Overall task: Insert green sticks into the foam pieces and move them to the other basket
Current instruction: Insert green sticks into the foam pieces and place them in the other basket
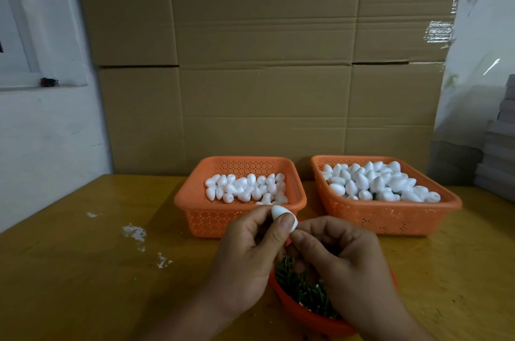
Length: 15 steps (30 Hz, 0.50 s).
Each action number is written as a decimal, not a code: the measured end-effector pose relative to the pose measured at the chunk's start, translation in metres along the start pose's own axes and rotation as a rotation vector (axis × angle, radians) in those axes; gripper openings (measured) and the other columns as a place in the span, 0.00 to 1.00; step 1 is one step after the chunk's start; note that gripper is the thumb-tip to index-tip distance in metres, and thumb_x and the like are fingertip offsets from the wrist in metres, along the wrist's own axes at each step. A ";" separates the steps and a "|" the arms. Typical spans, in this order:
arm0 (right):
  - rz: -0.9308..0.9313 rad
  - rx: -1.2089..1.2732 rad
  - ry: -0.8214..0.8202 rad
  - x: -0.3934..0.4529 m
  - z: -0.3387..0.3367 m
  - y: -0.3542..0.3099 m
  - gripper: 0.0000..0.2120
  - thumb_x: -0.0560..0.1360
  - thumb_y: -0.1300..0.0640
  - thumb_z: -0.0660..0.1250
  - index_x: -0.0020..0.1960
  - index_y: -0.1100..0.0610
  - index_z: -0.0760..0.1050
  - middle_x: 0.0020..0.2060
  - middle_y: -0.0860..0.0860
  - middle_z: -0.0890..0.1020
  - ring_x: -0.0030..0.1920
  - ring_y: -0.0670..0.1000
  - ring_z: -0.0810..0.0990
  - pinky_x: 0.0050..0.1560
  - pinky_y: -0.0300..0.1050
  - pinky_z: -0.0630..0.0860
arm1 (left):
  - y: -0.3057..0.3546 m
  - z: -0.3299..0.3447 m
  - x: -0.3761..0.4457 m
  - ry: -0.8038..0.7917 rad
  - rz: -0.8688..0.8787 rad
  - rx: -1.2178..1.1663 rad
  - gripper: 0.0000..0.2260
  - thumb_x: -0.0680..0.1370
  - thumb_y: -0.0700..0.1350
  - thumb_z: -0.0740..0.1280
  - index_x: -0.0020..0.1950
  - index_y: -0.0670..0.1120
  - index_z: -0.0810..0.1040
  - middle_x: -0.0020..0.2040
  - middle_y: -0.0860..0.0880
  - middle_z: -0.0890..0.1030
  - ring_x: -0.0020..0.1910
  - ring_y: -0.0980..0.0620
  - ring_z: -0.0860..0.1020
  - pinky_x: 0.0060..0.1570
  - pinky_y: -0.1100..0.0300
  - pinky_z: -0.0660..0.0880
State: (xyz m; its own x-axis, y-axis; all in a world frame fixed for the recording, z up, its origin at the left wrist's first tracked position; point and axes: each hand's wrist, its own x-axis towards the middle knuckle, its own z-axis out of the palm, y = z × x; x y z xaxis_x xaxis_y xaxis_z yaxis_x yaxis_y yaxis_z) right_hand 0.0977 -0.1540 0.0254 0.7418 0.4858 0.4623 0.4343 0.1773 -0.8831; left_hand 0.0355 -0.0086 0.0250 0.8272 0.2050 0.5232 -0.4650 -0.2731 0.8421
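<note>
My left hand (245, 262) pinches a white egg-shaped foam piece (281, 213) between thumb and fingers, just in front of the left basket. My right hand (342, 265) is curled with its fingertips at the foam piece's lower end; whether it holds a stick is hidden. Both hands hover over a small orange bowl (312, 318) filled with green sticks (301, 285). The left orange basket (195, 218) holds plain foam pieces (245, 187). The right orange basket (390, 218) holds a heap of foam pieces (376, 181) with green showing between them.
The baskets stand side by side on a yellow-brown wooden table (83, 271). White foam crumbs (135, 232) lie on the table to the left. Large cardboard boxes (264, 62) form a wall right behind the baskets. Grey stacked items (498, 151) stand at the right edge.
</note>
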 end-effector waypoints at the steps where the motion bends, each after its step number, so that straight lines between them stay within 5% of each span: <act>1: 0.014 0.027 0.010 0.002 -0.001 0.000 0.07 0.69 0.50 0.72 0.41 0.54 0.84 0.31 0.55 0.84 0.28 0.47 0.80 0.29 0.35 0.73 | 0.000 -0.001 0.001 -0.011 -0.012 -0.022 0.14 0.77 0.61 0.65 0.43 0.52 0.80 0.29 0.51 0.72 0.28 0.55 0.69 0.30 0.64 0.68; 4: 0.045 0.072 0.094 0.010 -0.008 -0.001 0.04 0.73 0.58 0.73 0.40 0.57 0.84 0.31 0.54 0.84 0.27 0.43 0.78 0.28 0.32 0.72 | 0.001 -0.003 0.002 -0.034 -0.043 -0.076 0.16 0.78 0.61 0.63 0.52 0.51 0.81 0.31 0.46 0.71 0.28 0.55 0.68 0.27 0.64 0.66; 7: 0.061 -0.059 0.257 0.030 -0.027 0.003 0.05 0.75 0.59 0.72 0.40 0.56 0.84 0.29 0.48 0.83 0.27 0.39 0.77 0.28 0.30 0.71 | -0.002 -0.004 0.001 -0.015 -0.061 -0.058 0.18 0.79 0.62 0.60 0.50 0.50 0.80 0.32 0.45 0.72 0.28 0.55 0.69 0.28 0.65 0.66; 9: 0.064 -0.187 0.386 0.048 -0.048 0.009 0.06 0.76 0.57 0.72 0.40 0.51 0.83 0.33 0.46 0.85 0.34 0.41 0.81 0.33 0.34 0.77 | -0.005 -0.003 0.002 0.003 -0.077 -0.033 0.14 0.76 0.61 0.60 0.48 0.55 0.81 0.31 0.47 0.72 0.27 0.56 0.69 0.28 0.65 0.67; 12: 0.090 -0.421 0.550 0.077 -0.086 0.025 0.05 0.77 0.56 0.71 0.43 0.47 0.82 0.37 0.44 0.83 0.41 0.48 0.82 0.46 0.55 0.82 | -0.009 -0.002 0.002 0.004 -0.084 -0.014 0.12 0.76 0.59 0.60 0.48 0.58 0.81 0.30 0.49 0.72 0.27 0.57 0.69 0.28 0.66 0.66; 15: 0.160 -0.620 0.662 0.100 -0.120 0.039 0.06 0.78 0.53 0.68 0.49 0.51 0.84 0.35 0.43 0.82 0.35 0.52 0.81 0.39 0.55 0.80 | -0.012 -0.003 0.002 0.004 -0.084 -0.001 0.12 0.76 0.60 0.60 0.47 0.56 0.81 0.29 0.51 0.72 0.27 0.57 0.68 0.27 0.66 0.65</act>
State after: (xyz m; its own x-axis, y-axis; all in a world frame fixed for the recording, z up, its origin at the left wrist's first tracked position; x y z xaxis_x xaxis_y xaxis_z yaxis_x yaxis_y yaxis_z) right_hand 0.2501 -0.2018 0.0466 0.8747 -0.1576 0.4583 0.3558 -0.4334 -0.8280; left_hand 0.0419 -0.0022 0.0167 0.8621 0.2306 0.4512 -0.3944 -0.2536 0.8832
